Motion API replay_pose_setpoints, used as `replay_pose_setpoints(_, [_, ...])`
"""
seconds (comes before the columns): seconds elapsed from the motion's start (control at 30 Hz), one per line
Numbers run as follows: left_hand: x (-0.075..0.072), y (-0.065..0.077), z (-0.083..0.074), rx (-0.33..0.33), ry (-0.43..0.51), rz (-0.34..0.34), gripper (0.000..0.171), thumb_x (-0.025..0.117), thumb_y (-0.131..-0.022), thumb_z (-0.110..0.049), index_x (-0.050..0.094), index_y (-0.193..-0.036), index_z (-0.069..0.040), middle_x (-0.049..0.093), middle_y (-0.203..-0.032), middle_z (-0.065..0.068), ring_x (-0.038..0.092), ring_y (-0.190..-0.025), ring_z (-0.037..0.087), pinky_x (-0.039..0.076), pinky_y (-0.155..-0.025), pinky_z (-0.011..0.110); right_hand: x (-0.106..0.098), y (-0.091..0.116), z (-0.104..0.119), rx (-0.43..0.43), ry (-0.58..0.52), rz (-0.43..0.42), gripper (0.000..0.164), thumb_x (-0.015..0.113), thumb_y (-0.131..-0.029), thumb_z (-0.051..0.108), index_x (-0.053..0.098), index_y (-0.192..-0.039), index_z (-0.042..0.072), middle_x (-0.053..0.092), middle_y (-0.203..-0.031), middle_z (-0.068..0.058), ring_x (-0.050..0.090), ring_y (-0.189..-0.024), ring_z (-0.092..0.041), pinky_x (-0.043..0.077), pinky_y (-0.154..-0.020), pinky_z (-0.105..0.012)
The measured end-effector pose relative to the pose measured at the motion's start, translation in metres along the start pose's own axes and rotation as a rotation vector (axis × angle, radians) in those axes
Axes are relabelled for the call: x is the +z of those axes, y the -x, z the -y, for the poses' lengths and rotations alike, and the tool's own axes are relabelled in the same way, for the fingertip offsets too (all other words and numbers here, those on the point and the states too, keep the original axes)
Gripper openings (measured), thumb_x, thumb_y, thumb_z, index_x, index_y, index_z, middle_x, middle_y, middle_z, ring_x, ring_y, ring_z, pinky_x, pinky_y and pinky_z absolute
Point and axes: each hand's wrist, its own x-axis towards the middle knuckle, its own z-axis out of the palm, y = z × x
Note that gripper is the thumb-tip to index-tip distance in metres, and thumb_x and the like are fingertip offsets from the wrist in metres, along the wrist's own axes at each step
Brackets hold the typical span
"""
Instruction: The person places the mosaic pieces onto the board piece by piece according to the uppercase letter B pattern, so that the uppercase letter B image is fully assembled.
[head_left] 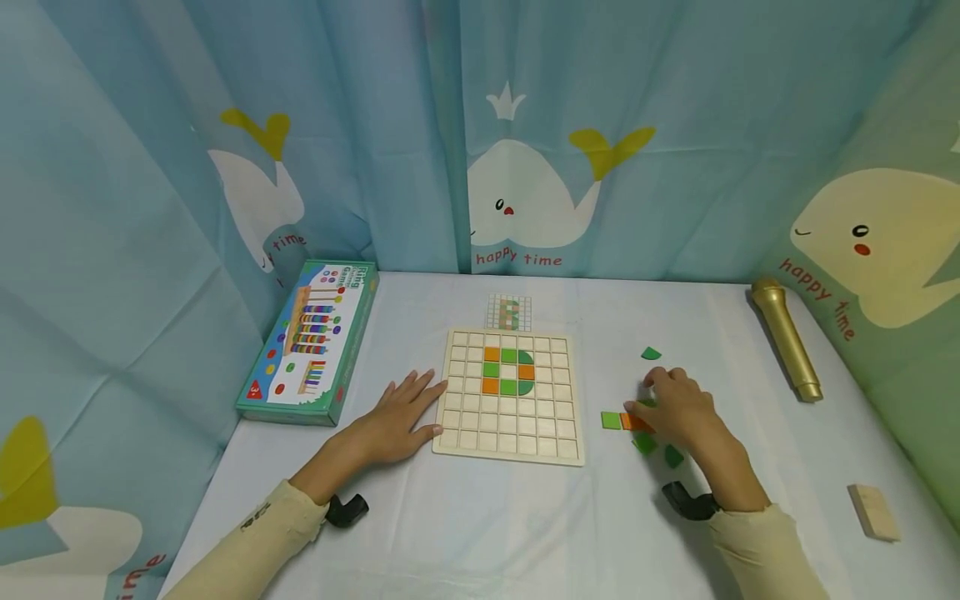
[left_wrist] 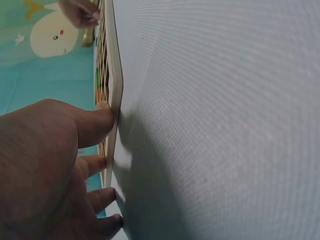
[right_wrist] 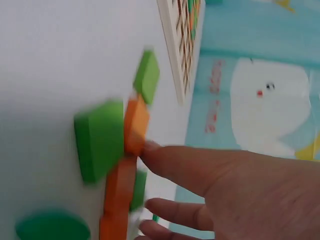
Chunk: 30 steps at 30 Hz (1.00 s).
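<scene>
My left hand (head_left: 397, 423) rests on the table with its fingers spread, thumb and fingertips at the left edge of a wooden grid board (head_left: 510, 425). Orange, light green and dark green tiles sit in the board's upper cells, forming a letter-like shape with rounded right corners. To the board's right, my right hand (head_left: 678, 408) hovers over a group of loose tiles. In the right wrist view its thumb touches an orange tile (right_wrist: 136, 125), fingers apart from the thumb. Beside that lie a light green tile (right_wrist: 147, 77), a larger green tile (right_wrist: 102, 137) and a dark green rounded piece (right_wrist: 52, 227).
Behind the board lies a printed pattern card (head_left: 492, 312). A boxed ring game (head_left: 352, 354) stands at the left. Another dark green piece (head_left: 651, 353) lies beyond my right hand. Farther right are a gold microphone (head_left: 787, 337) and a wooden block (head_left: 873, 512). Curtains (head_left: 405, 133) surround the table.
</scene>
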Motion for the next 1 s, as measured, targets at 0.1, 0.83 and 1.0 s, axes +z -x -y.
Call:
replay_pose_setpoints(0.1, [0.000, 0.000, 0.001, 0.003, -0.005, -0.005, 0.072, 0.054, -0.109, -0.044, 0.025, -0.170, -0.019, 0.016, -0.177, 0.013, 0.008, -0.163, 0.040, 0.011, -0.128, 0.066, -0.007, 0.002, -0.012, 0.015, 0.032, 0.020, 0.056, 0.079, -0.095, 0.033, 0.058, -0.123, -0.011, 0.057, -0.120, -0.038, 0.057, -0.104, -0.051, 0.044, -0.082, -0.062])
replay_pose_setpoints(0.83, [0.002, -0.001, 0.001, 0.002, 0.001, -0.001, 0.072, 0.056, -0.109, -0.042, 0.025, -0.170, -0.018, 0.016, -0.177, 0.013, 0.008, -0.163, 0.040, 0.011, -0.128, 0.065, 0.015, -0.007, -0.005, -0.085, -0.189, 0.001, 0.033, 0.068, -0.103, 0.010, 0.059, -0.131, -0.005, 0.053, -0.126, -0.028, 0.059, -0.113, -0.043, 0.056, -0.095, -0.058])
replay_pose_setpoints(1.0, [0.001, 0.000, 0.001, 0.011, 0.002, -0.009, 0.072, 0.057, -0.109, -0.039, 0.027, -0.169, -0.015, 0.018, -0.176, 0.015, 0.010, -0.163, 0.043, 0.012, -0.127, 0.067, 0.018, -0.014, -0.002, -0.139, -0.191, -0.031, 0.031, 0.069, -0.103, 0.009, 0.061, -0.128, -0.006, 0.055, -0.122, -0.026, 0.060, -0.111, -0.042, 0.056, -0.095, -0.057])
